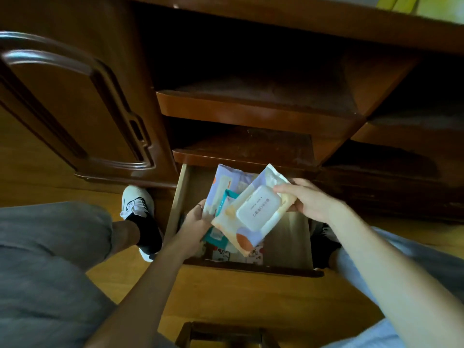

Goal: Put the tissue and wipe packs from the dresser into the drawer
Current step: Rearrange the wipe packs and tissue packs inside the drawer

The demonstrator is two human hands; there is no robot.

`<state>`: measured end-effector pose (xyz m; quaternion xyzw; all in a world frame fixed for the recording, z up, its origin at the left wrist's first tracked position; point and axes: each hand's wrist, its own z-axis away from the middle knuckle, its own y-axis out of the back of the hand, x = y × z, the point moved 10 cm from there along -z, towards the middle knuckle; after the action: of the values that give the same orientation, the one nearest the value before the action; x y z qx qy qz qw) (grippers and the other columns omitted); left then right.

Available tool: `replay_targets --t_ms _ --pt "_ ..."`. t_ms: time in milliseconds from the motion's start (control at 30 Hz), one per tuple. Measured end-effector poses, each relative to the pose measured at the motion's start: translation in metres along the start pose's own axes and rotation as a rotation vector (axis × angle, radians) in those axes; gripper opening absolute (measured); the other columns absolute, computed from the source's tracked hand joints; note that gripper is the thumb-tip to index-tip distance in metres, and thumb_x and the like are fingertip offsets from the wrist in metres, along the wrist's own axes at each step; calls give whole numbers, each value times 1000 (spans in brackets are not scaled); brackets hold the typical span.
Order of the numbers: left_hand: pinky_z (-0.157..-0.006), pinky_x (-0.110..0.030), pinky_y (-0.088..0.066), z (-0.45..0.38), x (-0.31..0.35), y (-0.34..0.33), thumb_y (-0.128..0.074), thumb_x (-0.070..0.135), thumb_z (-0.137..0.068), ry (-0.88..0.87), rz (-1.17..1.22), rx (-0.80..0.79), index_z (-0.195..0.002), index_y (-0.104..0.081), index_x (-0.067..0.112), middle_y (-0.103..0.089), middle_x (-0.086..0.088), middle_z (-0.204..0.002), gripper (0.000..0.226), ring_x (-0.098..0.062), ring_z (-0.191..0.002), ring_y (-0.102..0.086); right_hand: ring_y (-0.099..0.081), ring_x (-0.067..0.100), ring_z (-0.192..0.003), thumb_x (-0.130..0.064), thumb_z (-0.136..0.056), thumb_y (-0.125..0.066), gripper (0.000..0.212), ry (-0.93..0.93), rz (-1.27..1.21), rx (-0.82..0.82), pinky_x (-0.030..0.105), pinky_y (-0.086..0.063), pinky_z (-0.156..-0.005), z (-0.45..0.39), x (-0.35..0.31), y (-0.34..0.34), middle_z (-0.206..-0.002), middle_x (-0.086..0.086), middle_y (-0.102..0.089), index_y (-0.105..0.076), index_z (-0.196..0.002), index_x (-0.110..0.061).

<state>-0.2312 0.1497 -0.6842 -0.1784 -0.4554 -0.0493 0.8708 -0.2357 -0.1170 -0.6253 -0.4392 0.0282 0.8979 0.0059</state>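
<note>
From the head camera you look down into the open drawer (288, 237), pulled out from the bottom of the dark wooden dresser (251, 106), and both your hands are inside its opening. Your right hand (311, 202) pinches the wipe pack with the white flip lid (253, 214) at its right edge, thumb on top and fingers curled underneath, holding it tilted above the drawer. Your left hand (194, 222) grips the lower end of the lilac pack (223, 184), fingers closed around its edge; that pack leans toward the drawer's back. Between the two lies a teal pack (227, 198), partly covered, and a patterned pack (226, 254) shows at the drawer's front under the others. The right part of the drawer floor is bare. Your shoe (136, 199) stands on the wooden floor just left of the drawer.
</note>
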Motion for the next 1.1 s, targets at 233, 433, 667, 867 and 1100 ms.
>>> replay_targets --t_ms 233,433,667,867,1100 --pt "-78 -37 -60 18 -14 -33 -67 10 -94 151 -15 -191 -130 -61 14 -72 -9 -122 37 -25 -109 -71 -74 24 -107 -34 -86 -80 46 -34 -348 -45 31 -60 -71 5 29 -41 -119 11 -75 -69 -128 -18" --pt "-79 -43 -62 22 -45 -43 -81 21 -84 360 51 -249 -128 -58 19 -75 -9 -116 49 -25 -109 -72 -75 25 -105 -30 -90 -78 41 -1 -441 187 37 -63 -74 -2 44 -16 -111 9 -78 -66 -126 -16" --pt "-62 -33 -62 2 -27 28 -83 14 -81 148 -80 240 -117 -65 28 -76 -4 -104 42 -19 -87 -77 -75 22 -102 -29 -89 -80 48 140 -323 591 41 -63 -81 12 48 77 -116 6 -75 -64 -132 -17" --pt "-54 -22 -58 -4 -26 27 -73 15 -91 81 -142 313 -130 -60 22 -71 9 -97 42 -9 -81 -73 -42 -38 -90 -32 -85 -77 47 230 438 615 -8 -33 -67 14 32 99 -105 -23 -58 -64 -129 -43" --pt "-56 -22 -58 -5 -30 37 -72 17 -92 102 -90 355 -126 -62 26 -72 2 -106 37 -14 -92 -72 -64 15 -113 -29 -83 -83 44 44 854 216 23 -44 -73 -51 64 73 -131 -3 -70 -73 -124 -36"
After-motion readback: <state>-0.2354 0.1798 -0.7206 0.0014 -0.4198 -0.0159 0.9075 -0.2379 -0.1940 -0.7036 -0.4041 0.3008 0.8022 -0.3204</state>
